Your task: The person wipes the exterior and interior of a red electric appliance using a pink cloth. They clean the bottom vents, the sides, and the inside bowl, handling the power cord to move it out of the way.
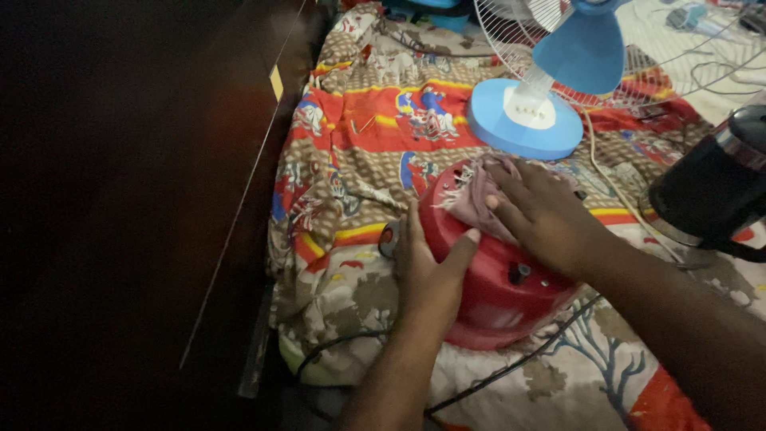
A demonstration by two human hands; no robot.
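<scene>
Two hands (479,239) on red cooker (495,295)

**Two hands on a red appliance**

A red round appliance (491,295) lies on a patterned bedsheet (359,152) printed in red, yellow and brown. The left hand (427,275) rests flat against its left side, fingers pointing up and thumb spread across the red shell. The right hand (546,215) presses a pale pinkish cloth (472,195) onto the top of the appliance. A dark cable (519,363) runs from under the appliance across the sheet. Beyond it stands a blue fan (527,116) with a white wire grille, its round base on the sheet. A black kettle (714,187) sits at the right edge. Dark furniture (136,199) fills the left side.
</scene>
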